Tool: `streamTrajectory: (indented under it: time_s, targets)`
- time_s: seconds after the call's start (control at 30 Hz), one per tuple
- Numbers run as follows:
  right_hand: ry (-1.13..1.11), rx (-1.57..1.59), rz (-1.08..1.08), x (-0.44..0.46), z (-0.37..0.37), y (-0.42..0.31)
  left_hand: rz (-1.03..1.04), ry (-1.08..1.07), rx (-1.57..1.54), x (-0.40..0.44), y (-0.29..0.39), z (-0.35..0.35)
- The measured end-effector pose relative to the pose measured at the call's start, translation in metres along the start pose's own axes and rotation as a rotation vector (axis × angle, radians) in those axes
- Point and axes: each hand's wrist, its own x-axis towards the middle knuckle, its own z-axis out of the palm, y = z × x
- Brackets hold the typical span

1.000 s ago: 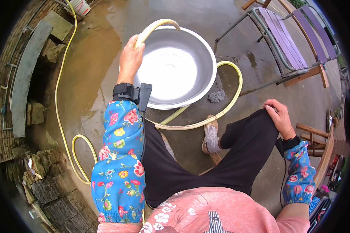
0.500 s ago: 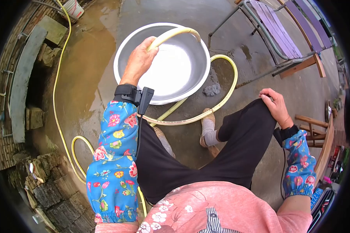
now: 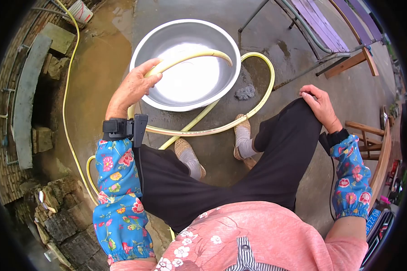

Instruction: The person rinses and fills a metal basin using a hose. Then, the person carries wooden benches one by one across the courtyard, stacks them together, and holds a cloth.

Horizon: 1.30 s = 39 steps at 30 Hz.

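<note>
The left hand has its fingers and thumb closed round a yellow hose, gripping it a little way back from the open end. From that grip the hose arches over the metal basin, and its tip hangs above the basin's inside, toward the side nearer the purple chair. I cannot tell whether water is coming out. The basin sits upright on the wet floor, in front of the seated person's feet, its inner bottom shining white. The right hand holds nothing; its fingers lie bent and close together over the right knee, touching the dark trousers. More of the hose loops round beside the basin and crosses itself on the floor, just ahead of the left shoe and close by the right shoe. Between the basin and that loop lies a grey, crumpled clump. The purple chair stands beyond the loop, toward the far right corner of the floor, with a curved wooden seat frame nearer the person's right elbow. Along the floor's left edge run a long stone slab and, nearer, some rough stacked stones; a white bucket is at the far left corner.
</note>
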Motion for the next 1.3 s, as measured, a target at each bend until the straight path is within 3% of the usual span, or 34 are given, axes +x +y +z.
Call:
streamTrajectory:
  time_s: [0.5, 0.7, 0.9, 1.0, 1.03, 1.1, 1.23, 1.3]
  targets:
    - [-0.031, 0.019, -0.064, 0.008, 0.006, -0.019, -0.192, -0.091, -0.087, -0.131, -0.009, -0.023]
    - [-0.028, 0.005, -0.102, 0.011, 0.006, -0.020, -0.240, -0.036, -0.051, -0.144, -0.012, -0.051]
    - [-0.056, 0.018, -0.103, 0.010, 0.008, -0.020, -0.254, 0.166, -0.074, -0.143, -0.020, -0.074]
    - [-0.459, -0.130, -0.156, 0.028, -0.004, -0.034, -0.247, 0.191, -0.061, -0.129, -0.012, -0.079]
    - [-0.456, -0.136, -0.158, 0.044, -0.008, -0.040, -0.272, 0.208, -0.038, -0.120, -0.009, -0.078]
    - [-0.757, -0.463, -0.094, 0.081, -0.009, -0.065, -0.283, 0.272, -0.040, -0.101, -0.013, -0.075]
    - [-0.436, -0.234, -0.280, 0.168, 0.057, -0.043, -0.269, 0.347, -0.070, -0.082, -0.020, -0.074]
    - [-0.234, -0.174, -0.197, 0.197, 0.115, -0.010, -0.290, 0.373, -0.126, -0.080, -0.034, -0.075]
